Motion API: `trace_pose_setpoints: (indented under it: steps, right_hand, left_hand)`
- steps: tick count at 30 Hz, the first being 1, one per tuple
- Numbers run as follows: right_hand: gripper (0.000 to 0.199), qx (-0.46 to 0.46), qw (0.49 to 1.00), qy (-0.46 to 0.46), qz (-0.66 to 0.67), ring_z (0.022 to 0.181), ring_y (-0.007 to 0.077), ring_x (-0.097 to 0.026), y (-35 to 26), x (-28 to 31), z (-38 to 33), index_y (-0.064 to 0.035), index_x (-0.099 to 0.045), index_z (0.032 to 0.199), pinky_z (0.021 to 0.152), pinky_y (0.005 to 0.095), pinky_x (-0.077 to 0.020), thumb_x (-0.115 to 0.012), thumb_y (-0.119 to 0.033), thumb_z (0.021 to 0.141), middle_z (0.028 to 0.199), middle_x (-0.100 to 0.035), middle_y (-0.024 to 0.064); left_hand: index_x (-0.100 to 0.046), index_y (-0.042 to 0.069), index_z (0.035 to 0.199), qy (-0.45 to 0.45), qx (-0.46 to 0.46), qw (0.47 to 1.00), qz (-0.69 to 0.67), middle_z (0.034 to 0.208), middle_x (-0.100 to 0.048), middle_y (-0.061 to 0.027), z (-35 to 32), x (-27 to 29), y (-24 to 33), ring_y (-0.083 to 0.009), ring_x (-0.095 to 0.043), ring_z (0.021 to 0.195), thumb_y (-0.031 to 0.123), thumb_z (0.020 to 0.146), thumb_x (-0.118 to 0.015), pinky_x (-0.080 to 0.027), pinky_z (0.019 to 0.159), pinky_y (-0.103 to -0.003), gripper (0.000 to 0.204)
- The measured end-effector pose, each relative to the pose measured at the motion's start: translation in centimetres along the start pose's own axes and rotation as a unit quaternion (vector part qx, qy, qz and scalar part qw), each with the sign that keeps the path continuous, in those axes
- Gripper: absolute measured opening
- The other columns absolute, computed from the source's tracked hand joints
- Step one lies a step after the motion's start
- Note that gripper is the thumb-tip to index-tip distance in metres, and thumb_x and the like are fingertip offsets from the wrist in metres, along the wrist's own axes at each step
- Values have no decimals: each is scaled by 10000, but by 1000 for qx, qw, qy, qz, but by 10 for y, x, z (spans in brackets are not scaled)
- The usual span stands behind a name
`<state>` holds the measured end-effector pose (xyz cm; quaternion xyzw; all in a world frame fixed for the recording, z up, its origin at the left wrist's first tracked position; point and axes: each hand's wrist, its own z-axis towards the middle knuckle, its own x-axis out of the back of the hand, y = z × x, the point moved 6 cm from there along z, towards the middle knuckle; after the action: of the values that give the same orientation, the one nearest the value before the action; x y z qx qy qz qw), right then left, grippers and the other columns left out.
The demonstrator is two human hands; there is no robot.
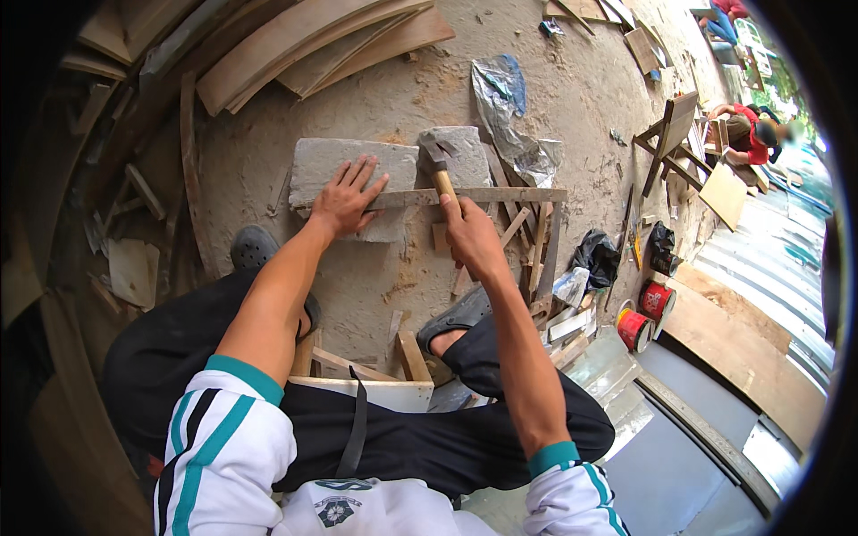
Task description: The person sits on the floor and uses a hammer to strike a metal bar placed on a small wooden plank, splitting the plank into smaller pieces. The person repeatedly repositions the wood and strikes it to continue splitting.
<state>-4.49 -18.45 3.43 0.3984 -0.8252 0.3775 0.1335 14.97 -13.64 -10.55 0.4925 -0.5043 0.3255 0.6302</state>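
My left hand lies flat with fingers spread on a grey stone slab, pressing the left end of a thin wooden strip that runs across it. My right hand grips the wooden handle of a hammer. The hammer's metal head rests on a second grey stone block, just above the strip. The strip belongs to a small wooden frame lying on the concrete ground to the right.
Curved wooden boards are stacked at the back. A crumpled plastic sheet lies behind the stones. Two red cans and black bags sit to the right. Another person in red crouches far right. My sandalled feet flank the work.
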Motion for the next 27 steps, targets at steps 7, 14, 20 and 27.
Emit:
trace_pose_setpoints:
  steps: [7, 14, 20, 27]
  right_hand:
    - [517, -62, 978, -102, -172, 462, 162, -526, 7, 3, 10, -11, -571, 1005, 422, 348, -432, -420, -504, 1026, 600, -515, 50]
    - [516, 8, 991, -51, -125, 425, 152, -505, -36, 20, 8, -27, -515, 887, 401, 327, -417, -409, -512, 1029, 572, -470, 32]
    - [627, -86, 967, -145, -191, 480, 305, -628, 11, 15, 23, 101, -608, 1011, 444, 431, -490, -416, -495, 1018, 686, -642, 214]
    - [661, 1, 984, -90, -155, 511, 306, -648, -59, 17, 18, 108, -625, 837, 450, 432, -495, -407, -489, 1020, 621, -615, 188]
  left_hand:
    - [-429, 203, 1469, 2, -2, 1000, -23, 1580, -298, -179, 0, 0, -1, -336, -288, 1462, 447, 847, -694, -246, 1193, -466, 718]
    - [-419, 226, 1474, -1, 17, 999, -29, 1594, -272, -165, 0, -8, -4, -329, -254, 1475, 444, 833, -701, -222, 1202, -469, 734]
    - [-413, 219, 1479, -28, -8, 999, -17, 1596, -269, -162, 6, -2, 4, -321, -241, 1481, 442, 848, -687, -211, 1207, -467, 723]
    - [-426, 205, 1474, 5, 20, 999, -39, 1587, -285, -178, -4, -3, -4, -339, -283, 1466, 408, 809, -740, -246, 1195, -469, 763]
